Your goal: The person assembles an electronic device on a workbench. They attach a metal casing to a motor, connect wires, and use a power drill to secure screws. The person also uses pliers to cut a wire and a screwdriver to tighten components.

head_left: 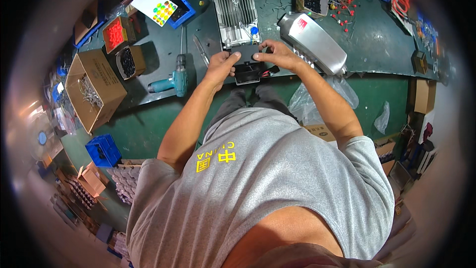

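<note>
A finned silver metal unit (pixel 237 10) lies at the bench's front edge, with a round blue part (pixel 254 30) on it. At its near end is a flat black rectangular cover (pixel 246 52). My left hand (pixel 222 68) grips the cover's left side, thumb on top and fingers curled beneath. On the right side, my right hand (pixel 280 56) pinches it with the thumb pressed on the top face. Whether the cover is seated on the unit cannot be made out. Below it, a black housing (pixel 247 74) reaches past the bench edge, with red and black wires beside it.
A teal power drill (pixel 179 80) and a screwdriver (pixel 201 49) lie left of the unit. To the right sits a silver metal casing (pixel 313 41). Cartons of small parts (pixel 101 82), blue bins (pixel 181 12) and red-tipped wires (pixel 342 7) line the bench (pixel 377 49).
</note>
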A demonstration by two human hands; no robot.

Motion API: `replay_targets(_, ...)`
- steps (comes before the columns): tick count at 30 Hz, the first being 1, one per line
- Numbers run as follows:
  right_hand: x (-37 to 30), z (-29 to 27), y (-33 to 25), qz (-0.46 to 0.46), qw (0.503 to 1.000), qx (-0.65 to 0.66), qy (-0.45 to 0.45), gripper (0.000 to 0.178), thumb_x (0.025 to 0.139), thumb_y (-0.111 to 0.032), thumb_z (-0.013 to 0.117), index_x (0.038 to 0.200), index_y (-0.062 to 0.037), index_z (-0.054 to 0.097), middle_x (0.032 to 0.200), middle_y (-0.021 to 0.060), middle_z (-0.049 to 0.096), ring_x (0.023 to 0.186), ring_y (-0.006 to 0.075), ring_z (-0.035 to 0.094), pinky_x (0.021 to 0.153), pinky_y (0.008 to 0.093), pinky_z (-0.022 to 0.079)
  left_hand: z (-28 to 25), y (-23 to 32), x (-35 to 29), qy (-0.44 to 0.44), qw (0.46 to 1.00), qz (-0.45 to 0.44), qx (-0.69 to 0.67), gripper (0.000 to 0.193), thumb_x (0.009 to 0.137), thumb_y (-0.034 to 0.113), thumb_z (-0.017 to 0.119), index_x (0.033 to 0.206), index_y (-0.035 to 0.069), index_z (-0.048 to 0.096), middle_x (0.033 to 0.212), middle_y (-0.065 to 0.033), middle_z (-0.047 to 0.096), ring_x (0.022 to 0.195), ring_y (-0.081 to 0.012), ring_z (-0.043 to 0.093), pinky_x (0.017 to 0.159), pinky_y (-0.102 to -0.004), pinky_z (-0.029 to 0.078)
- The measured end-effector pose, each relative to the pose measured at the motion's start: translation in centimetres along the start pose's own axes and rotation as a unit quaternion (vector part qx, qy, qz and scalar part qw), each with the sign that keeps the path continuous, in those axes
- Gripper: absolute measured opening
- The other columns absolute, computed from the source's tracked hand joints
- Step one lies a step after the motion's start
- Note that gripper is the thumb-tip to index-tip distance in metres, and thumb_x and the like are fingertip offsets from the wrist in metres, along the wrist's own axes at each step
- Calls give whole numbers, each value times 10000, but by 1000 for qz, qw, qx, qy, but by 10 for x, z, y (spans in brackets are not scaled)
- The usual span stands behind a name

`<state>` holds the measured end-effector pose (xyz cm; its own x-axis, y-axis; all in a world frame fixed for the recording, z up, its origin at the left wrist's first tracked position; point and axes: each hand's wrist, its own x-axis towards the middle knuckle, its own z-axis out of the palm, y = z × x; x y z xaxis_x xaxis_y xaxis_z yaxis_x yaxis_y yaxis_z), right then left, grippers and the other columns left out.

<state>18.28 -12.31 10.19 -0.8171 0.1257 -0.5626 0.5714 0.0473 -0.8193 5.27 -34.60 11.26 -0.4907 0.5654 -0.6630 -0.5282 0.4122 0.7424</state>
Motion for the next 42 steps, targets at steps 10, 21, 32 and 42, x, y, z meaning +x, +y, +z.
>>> replay_targets(10,5,-4,0,-21,999,-8,-24,526,856,-403,850,1183,-38,660,861,-6,655,775,76,566,691,260,436,2,-4,0,8,997,48,65,419,955,356,740,1046,-48,672,797,-40,643,661,-105,587,548,-271,490)
replay_targets(21,15,-2,10,-35,998,-45,-4,582,800,-420,897,1134,3,678,889,40,664,802,117,590,709,289,474,-2,-25,6,16,992,101,80,456,965,305,733,1187,-70,599,907,-76,670,764,-110,621,587,-273,495)
replay_targets(32,9,-3,2,-27,999,-40,21,596,754,-394,926,1119,18,699,953,79,702,869,158,643,787,315,525,9,-11,10,74,984,96,130,446,925,364,778,985,-62,659,814,-53,649,699,-123,586,609,-318,472)
replay_targets(42,-6,-22,83,-41,992,122,-19,480,855,-10,781,1296,-11,593,1102,33,681,1029,115,646,963,276,507,6,-19,22,71,977,110,171,462,913,396,788,819,-25,623,673,-16,539,621,-106,457,552,-339,386)
